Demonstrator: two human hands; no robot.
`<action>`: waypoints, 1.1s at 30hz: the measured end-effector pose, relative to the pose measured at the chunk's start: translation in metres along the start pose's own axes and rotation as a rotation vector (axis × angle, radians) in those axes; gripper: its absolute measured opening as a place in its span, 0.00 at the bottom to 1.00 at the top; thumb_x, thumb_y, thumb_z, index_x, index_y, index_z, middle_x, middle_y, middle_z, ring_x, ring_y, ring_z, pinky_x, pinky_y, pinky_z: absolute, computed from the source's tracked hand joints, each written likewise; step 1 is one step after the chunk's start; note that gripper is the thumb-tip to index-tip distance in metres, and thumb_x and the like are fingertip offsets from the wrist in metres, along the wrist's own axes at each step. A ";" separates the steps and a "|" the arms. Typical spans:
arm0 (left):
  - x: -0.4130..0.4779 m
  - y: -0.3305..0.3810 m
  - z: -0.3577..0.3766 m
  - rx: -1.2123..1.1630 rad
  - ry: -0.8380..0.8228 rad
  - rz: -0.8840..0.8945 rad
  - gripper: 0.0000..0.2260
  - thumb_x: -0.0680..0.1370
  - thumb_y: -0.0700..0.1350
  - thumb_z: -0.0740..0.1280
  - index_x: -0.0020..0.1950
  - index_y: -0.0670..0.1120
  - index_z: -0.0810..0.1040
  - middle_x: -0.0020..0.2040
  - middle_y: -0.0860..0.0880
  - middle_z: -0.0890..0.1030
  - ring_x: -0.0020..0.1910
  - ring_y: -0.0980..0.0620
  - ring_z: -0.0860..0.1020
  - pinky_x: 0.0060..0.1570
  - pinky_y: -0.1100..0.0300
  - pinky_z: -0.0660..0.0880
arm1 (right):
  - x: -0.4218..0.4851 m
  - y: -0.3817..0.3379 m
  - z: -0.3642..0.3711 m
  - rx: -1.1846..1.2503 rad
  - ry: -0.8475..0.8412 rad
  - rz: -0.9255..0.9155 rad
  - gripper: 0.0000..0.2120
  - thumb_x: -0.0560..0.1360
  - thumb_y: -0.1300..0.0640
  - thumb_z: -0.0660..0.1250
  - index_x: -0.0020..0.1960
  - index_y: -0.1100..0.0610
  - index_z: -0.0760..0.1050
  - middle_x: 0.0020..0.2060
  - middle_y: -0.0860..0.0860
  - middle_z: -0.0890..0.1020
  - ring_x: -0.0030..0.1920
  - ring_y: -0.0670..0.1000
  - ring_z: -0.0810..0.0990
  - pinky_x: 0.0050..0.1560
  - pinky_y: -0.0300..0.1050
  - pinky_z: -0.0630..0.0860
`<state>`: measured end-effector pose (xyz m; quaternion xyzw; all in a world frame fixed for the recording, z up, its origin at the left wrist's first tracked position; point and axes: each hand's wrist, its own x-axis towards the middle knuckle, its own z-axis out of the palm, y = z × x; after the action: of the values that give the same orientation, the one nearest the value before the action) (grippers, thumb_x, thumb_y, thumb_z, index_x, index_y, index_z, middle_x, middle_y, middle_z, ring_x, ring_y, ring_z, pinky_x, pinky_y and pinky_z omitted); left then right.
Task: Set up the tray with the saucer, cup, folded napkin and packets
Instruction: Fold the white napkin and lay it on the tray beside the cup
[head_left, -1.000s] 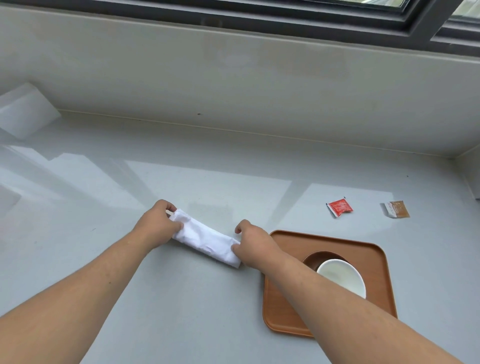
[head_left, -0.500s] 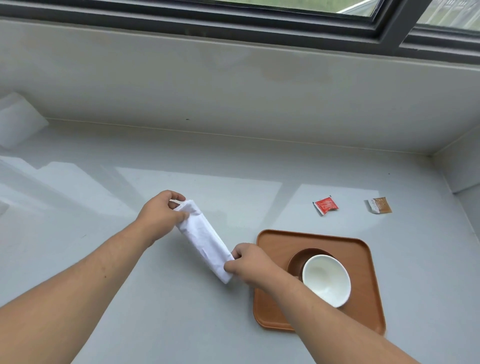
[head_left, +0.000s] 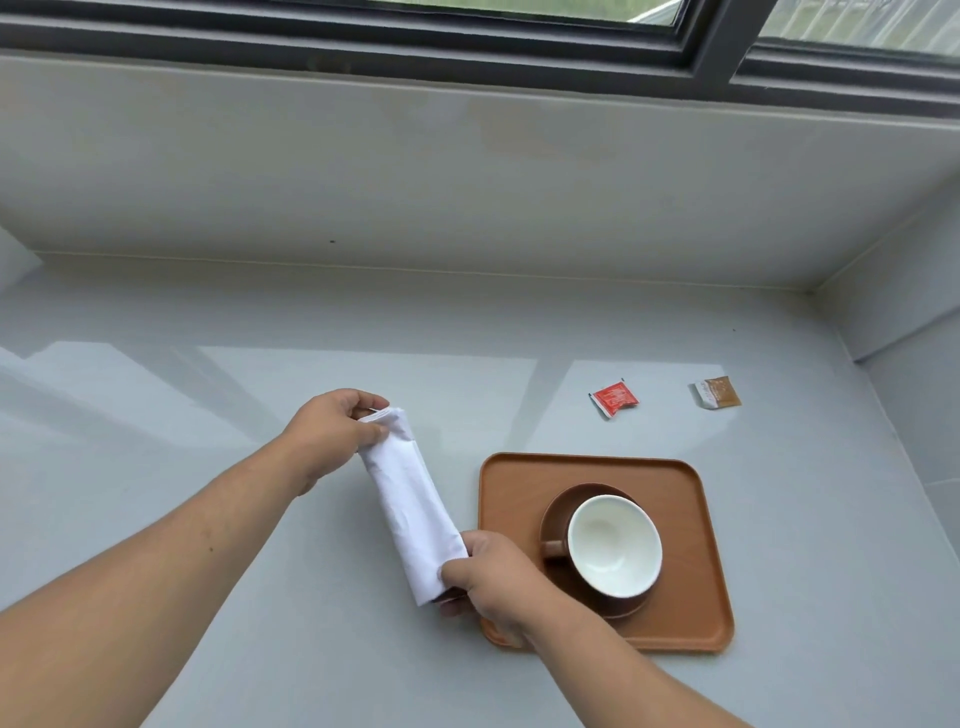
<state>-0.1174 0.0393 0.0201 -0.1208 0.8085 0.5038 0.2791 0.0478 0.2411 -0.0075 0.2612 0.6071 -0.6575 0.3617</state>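
Note:
A folded white napkin (head_left: 413, 506) hangs lengthwise between both hands, lifted just left of the tray. My left hand (head_left: 332, 434) pinches its far end and my right hand (head_left: 491, 577) grips its near end over the tray's left edge. The brown tray (head_left: 691, 545) carries a dark brown saucer (head_left: 558, 512) with a brown cup (head_left: 613, 545), white inside, standing on it. Beyond the tray on the counter lie a red packet (head_left: 614, 398) and a brown packet (head_left: 718, 392).
The grey counter (head_left: 208, 395) runs back to a low wall (head_left: 467, 171) under a dark-framed window (head_left: 701, 36). A side wall (head_left: 914, 374) closes the right end.
The napkin has been lifted off the counter and turned from crosswise to nearly lengthwise, and carried right toward the tray's left edge. Both hands keep hold of its ends.

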 end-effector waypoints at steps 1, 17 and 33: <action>0.000 0.003 0.003 -0.018 -0.022 -0.005 0.13 0.76 0.36 0.72 0.57 0.49 0.83 0.54 0.47 0.86 0.53 0.48 0.85 0.57 0.52 0.81 | -0.005 0.002 -0.002 0.044 -0.009 -0.008 0.13 0.71 0.68 0.63 0.51 0.63 0.83 0.42 0.56 0.85 0.38 0.53 0.83 0.44 0.47 0.82; 0.002 0.045 0.083 -0.002 -0.138 0.003 0.08 0.72 0.39 0.78 0.51 0.45 0.85 0.50 0.46 0.88 0.49 0.47 0.87 0.51 0.56 0.82 | -0.056 0.044 -0.029 0.360 0.194 -0.037 0.09 0.79 0.63 0.69 0.57 0.67 0.78 0.45 0.63 0.88 0.43 0.59 0.88 0.44 0.50 0.85; -0.002 0.055 0.125 0.294 -0.197 0.185 0.06 0.72 0.39 0.75 0.45 0.49 0.84 0.47 0.48 0.86 0.49 0.45 0.86 0.52 0.49 0.84 | -0.066 0.061 -0.038 0.240 0.354 0.049 0.06 0.79 0.60 0.69 0.50 0.64 0.81 0.37 0.58 0.85 0.34 0.54 0.87 0.39 0.47 0.85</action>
<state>-0.1011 0.1754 0.0201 0.0460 0.8498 0.4133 0.3238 0.1317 0.2886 0.0021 0.4285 0.5718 -0.6601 0.2317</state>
